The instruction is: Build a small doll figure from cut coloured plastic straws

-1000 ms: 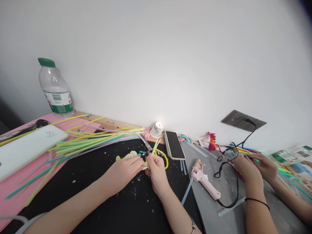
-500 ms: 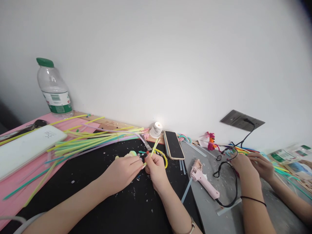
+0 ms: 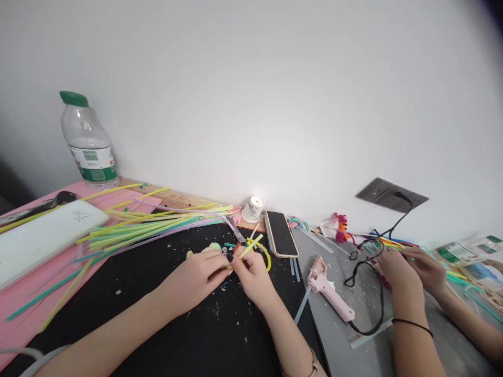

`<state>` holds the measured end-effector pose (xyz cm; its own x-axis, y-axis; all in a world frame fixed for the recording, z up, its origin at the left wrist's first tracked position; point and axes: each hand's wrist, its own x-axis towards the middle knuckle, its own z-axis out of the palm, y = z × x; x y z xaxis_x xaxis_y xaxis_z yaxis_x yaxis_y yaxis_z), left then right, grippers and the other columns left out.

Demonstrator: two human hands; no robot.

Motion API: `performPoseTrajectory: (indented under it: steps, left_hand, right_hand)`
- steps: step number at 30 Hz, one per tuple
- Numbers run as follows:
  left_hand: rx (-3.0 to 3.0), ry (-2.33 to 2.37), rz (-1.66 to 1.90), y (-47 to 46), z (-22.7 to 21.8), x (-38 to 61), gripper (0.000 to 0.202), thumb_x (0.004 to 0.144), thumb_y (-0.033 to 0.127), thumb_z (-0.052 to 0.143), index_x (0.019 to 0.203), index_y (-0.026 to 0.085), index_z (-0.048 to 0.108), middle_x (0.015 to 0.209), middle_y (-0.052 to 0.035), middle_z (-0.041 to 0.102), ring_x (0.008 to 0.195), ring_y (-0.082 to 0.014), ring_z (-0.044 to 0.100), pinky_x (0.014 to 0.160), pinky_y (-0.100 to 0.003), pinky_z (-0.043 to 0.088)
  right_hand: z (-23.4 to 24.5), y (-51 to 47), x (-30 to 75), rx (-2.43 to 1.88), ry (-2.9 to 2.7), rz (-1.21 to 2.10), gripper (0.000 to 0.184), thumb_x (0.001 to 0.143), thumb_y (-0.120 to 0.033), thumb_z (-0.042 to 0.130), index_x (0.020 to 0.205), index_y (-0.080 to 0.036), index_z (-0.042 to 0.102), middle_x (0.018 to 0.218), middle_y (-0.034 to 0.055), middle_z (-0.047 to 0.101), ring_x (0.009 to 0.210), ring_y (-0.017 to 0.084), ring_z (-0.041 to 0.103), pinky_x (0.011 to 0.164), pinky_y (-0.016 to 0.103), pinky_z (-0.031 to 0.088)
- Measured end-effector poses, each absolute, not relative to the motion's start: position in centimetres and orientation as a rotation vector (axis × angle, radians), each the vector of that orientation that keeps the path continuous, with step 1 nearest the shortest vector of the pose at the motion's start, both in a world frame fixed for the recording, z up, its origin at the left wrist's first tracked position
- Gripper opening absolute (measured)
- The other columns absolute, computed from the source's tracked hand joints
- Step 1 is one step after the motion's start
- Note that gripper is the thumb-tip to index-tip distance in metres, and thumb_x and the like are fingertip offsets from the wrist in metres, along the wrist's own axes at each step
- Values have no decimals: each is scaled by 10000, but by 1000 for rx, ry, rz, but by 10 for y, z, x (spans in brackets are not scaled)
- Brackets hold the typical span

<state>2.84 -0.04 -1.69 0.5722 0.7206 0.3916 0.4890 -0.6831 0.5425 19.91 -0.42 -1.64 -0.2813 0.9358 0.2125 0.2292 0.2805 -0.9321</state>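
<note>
My left hand [image 3: 194, 280] and my right hand [image 3: 251, 275] meet over the black mat [image 3: 165, 319], fingertips pinched together on a short yellow-green straw piece [image 3: 250, 246] that sticks up to the right. A small pale yellow-green straw craft [image 3: 208, 248] lies just beyond my left fingers. A curved yellow straw loop [image 3: 266, 254] rests beside my right hand. A long bundle of coloured straws [image 3: 157, 225] stretches to the left of both hands.
A lit tealight [image 3: 253, 208], a phone [image 3: 280, 233] and a pink glue gun [image 3: 329, 290] with black cord lie to the right. Another person's hands [image 3: 408, 269] work at the far right. A water bottle [image 3: 87, 142] and white tablet [image 3: 43, 235] stand at the left.
The straw piece has tilted from nearly upright to slanting right as my fingers turned it. My hands stayed in the same spot; the other person's hands shifted slightly.
</note>
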Motion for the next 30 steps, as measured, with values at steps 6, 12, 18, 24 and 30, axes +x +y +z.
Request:
performPoseTrajectory:
  steps: [6, 12, 18, 24, 30]
  left_hand:
    - [2218, 1036, 795, -4, -10, 32, 229, 893, 230, 477, 675, 193, 534, 639, 28, 543, 621, -126, 509, 585, -226, 364]
    - [2142, 1043, 766, -4, -11, 35, 244, 851, 229, 486, 611, 193, 466, 598, 24, 502, 619, -138, 492, 575, -233, 353]
    - [2030, 1022, 725, -5, -10, 36, 288, 867, 284, 478, 593, 195, 474, 591, 20, 519, 594, -140, 507, 571, -240, 374]
    - [1724, 944, 684, -6, -17, 39, 241, 841, 332, 522, 641, 200, 488, 568, 54, 485, 481, -110, 540, 498, -218, 392]
    - [1606, 920, 692, -8, -19, 43, 243, 810, 317, 561, 614, 202, 473, 538, 62, 483, 480, -108, 565, 499, -213, 429]
  right_hand:
    - [-18, -5, 204, -1119, -1641, 1014, 409, 924, -320, 451, 562, -199, 304, 559, -60, 274, 539, 99, 248, 545, 261, 225]
    - [-18, -5, 202, -1114, -1733, 984, 366, 929, -302, 440, 587, -193, 369, 598, -45, 350, 571, 108, 308, 560, 260, 251]
    - [-15, -6, 201, -1086, -1802, 1015, 370, 928, -300, 440, 579, -187, 392, 586, -43, 366, 571, 109, 335, 572, 258, 277]
    - [-18, -8, 201, -1126, -1712, 933, 358, 892, -266, 474, 560, -192, 361, 553, -56, 318, 529, 95, 274, 514, 254, 226]
    - [-15, -10, 201, -1125, -1670, 785, 375, 895, -247, 458, 551, -199, 318, 530, -63, 306, 500, 88, 273, 505, 250, 232]
